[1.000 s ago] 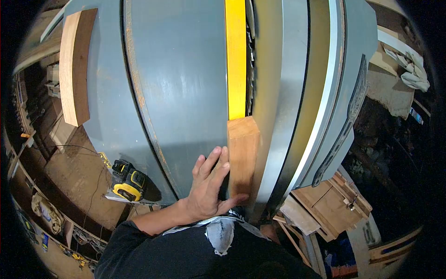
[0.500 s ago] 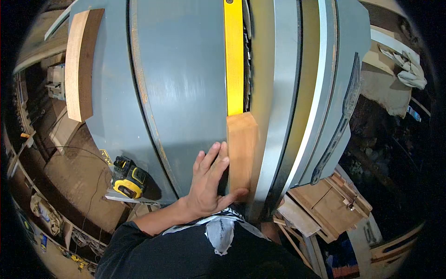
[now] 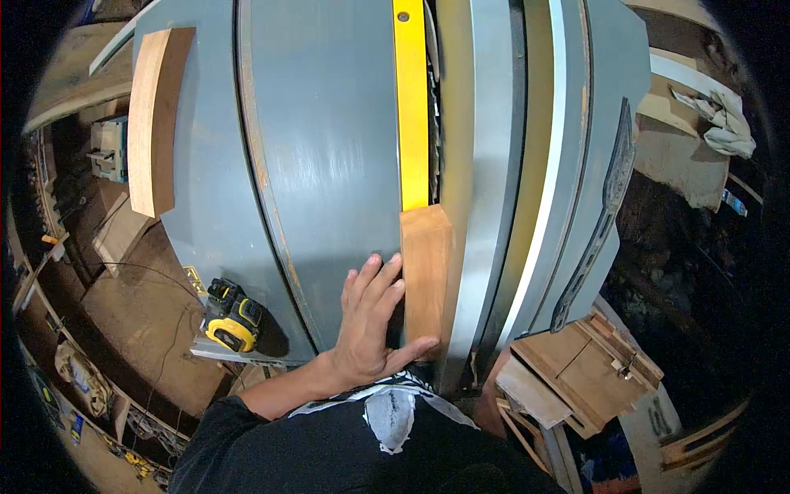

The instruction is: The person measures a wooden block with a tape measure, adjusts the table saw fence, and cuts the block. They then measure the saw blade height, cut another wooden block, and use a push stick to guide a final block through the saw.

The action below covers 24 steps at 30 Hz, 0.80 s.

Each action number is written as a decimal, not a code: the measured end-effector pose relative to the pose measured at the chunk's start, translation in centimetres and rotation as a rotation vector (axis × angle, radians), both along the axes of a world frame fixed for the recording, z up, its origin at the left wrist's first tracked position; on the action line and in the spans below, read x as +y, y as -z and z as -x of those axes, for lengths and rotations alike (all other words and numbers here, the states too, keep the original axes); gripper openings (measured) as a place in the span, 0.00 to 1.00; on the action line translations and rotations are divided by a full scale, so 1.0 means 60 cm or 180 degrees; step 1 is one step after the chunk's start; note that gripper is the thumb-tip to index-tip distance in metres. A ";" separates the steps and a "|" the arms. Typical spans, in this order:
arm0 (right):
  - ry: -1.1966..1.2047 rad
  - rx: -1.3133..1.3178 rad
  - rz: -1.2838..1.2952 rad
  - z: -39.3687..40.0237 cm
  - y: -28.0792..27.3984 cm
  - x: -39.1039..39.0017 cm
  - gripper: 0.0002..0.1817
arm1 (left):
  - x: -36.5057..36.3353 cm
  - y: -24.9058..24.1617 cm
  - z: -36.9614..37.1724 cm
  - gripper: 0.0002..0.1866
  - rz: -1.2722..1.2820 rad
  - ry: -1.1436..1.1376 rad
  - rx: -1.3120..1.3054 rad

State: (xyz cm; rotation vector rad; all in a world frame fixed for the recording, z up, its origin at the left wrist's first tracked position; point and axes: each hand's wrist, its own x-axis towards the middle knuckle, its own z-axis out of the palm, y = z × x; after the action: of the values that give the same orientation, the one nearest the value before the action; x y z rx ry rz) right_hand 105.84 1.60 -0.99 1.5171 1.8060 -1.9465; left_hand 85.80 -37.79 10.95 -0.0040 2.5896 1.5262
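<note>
My left hand (image 3: 374,321) lies over the near part of a grey table saw top (image 3: 321,123), fingers stretched out and slightly apart. Its fingertips rest beside the left face of a wooden block (image 3: 426,272), and the thumb reaches across the block's near end. The block's far end meets a yellow strip (image 3: 413,107) on the saw table. Right of that strip the toothed saw blade (image 3: 436,140) shows in part. A metal fence (image 3: 487,165) runs along the block's right side. My right hand is out of view.
A black and yellow tape measure (image 3: 233,317) sits at the table's front left corner. Farther back on the left lies a long piece of wood (image 3: 156,123). A black push stick-like strip (image 3: 605,214) rests on the right edge. Boards (image 3: 584,370) are stacked lower right.
The whole view has shifted slightly. My left hand and the wooden block keep nearly the same position against the yellow strip.
</note>
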 end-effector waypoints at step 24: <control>0.1783 0.0691 0.0397 0.250 0.082 0.166 0.31 | 0.001 -0.014 0.006 0.53 0.0120 0.0096 -0.0017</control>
State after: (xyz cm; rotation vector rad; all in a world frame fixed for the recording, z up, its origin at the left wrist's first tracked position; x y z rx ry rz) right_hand 90.85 11.57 -5.90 1.9930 1.3814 -2.4954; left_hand 85.42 -37.71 11.81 0.0269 2.6015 1.4653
